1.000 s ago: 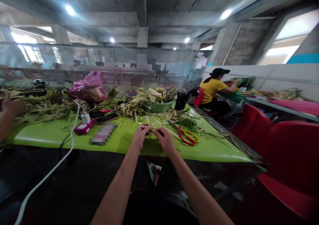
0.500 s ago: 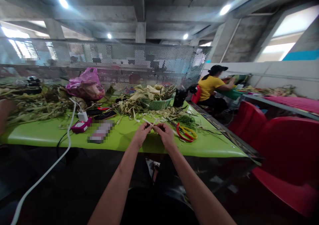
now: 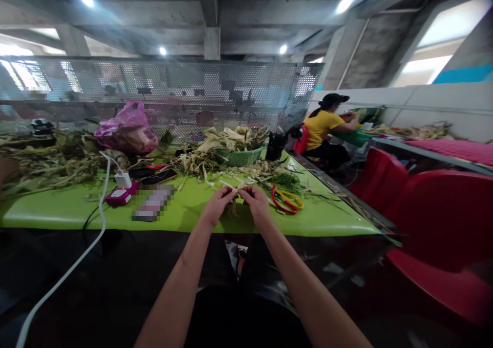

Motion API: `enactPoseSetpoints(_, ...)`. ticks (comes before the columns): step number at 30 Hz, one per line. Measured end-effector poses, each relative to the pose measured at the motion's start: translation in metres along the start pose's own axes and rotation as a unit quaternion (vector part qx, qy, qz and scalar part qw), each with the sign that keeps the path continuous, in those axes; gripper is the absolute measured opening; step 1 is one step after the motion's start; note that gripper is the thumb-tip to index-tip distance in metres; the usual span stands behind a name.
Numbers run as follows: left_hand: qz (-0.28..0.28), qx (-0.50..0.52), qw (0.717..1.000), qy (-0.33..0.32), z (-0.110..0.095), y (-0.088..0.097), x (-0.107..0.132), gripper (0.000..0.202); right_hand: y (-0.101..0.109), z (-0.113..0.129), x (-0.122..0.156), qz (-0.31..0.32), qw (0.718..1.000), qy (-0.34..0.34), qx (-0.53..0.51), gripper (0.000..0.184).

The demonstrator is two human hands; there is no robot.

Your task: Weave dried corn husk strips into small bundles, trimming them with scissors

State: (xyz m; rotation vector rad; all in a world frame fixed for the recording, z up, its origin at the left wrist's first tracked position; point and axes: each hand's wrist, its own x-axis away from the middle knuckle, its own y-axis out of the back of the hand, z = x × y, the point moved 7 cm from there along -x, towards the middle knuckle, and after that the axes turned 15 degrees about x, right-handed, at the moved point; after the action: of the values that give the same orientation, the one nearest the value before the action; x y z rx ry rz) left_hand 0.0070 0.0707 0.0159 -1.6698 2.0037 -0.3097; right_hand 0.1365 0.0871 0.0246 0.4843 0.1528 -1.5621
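Over the front part of the green table, my left hand [image 3: 216, 205] and my right hand [image 3: 254, 202] meet fingertip to fingertip. Both are closed in a pinch on pale dried husk strips [image 3: 228, 185], whose ends poke up above the fingers. A darker tan end of husk [image 3: 232, 209] hangs below, between the hands. Fingers partly hide where the strips cross. Just right of my right hand lies a tool with red and yellow looped handles [image 3: 287, 202], beside a heap of thin green strands [image 3: 288, 182].
Behind my hands stands a green basket [image 3: 242, 157] of dried husks. Leftward lie a phone [image 3: 153, 203], a magenta power socket [image 3: 122, 194] with a white cable, a pink bag [image 3: 127, 127] and piled husks [image 3: 57, 163]. Red chairs [image 3: 431, 219] and a seated co-worker [image 3: 323, 127] are right.
The view has shifted slightly. My hands stay together on the strips, and the tan end hanging between them now shows more clearly. At the far left edge, another person's arm shows less.
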Motion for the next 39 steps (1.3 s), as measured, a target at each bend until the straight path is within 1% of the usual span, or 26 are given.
enactPoseSetpoints(5, 0.047, 0.001, 0.999, 0.002, 0.0, -0.006, 0.001, 0.045, 0.0, 0.006, 0.001, 0.016, 1.0, 0.0, -0.021, 0.023)
enactPoseSetpoints(8, 0.069, -0.009, 0.998, 0.013, 0.002, -0.01, 0.002, 0.045, 0.001, 0.006, 0.002, 0.01, 0.999, -0.004, -0.031, 0.023)
enactPoseSetpoints(12, 0.09, -0.032, 0.995, 0.016, 0.004, -0.013, 0.003, 0.039, 0.001, 0.003, 0.001, 0.002, 1.0, -0.006, -0.031, 0.022)
enactPoseSetpoints(14, 0.083, -0.038, 0.996, 0.017, 0.006, -0.012, 0.002, 0.034, 0.002, 0.001, 0.0, -0.004, 1.0, -0.005, -0.029, 0.021)
enactPoseSetpoints(19, 0.032, -0.029, 0.998, 0.042, 0.008, -0.008, 0.002, 0.023, 0.003, -0.003, 0.0, -0.022, 1.0, 0.002, -0.022, 0.019)
enactPoseSetpoints(21, 0.022, -0.027, 0.998, 0.053, 0.008, -0.009, 0.003, 0.019, 0.005, -0.003, 0.0, -0.034, 0.999, 0.006, -0.019, 0.018)
enactPoseSetpoints(25, 0.034, -0.04, 0.996, 0.07, 0.007, -0.015, 0.004, 0.015, 0.008, -0.002, 0.001, -0.05, 0.998, 0.015, -0.019, 0.016)
enactPoseSetpoints(29, 0.046, -0.047, 0.994, 0.085, 0.007, -0.016, 0.006, 0.016, 0.007, 0.002, 0.002, -0.047, 0.998, 0.024, -0.026, 0.016)
enactPoseSetpoints(32, 0.031, -0.024, 0.996, 0.078, 0.004, -0.014, 0.008, 0.02, 0.005, 0.006, 0.002, -0.035, 0.999, 0.03, -0.028, 0.018)
enactPoseSetpoints(36, 0.015, 0.002, 0.999, 0.041, -0.002, -0.011, 0.009, 0.021, 0.005, 0.01, 0.002, -0.03, 0.999, 0.038, -0.018, 0.02)
enactPoseSetpoints(39, -0.003, 0.014, 1.0, 0.028, -0.002, -0.006, 0.007, 0.024, 0.005, 0.012, 0.003, -0.019, 0.999, 0.04, -0.008, 0.021)
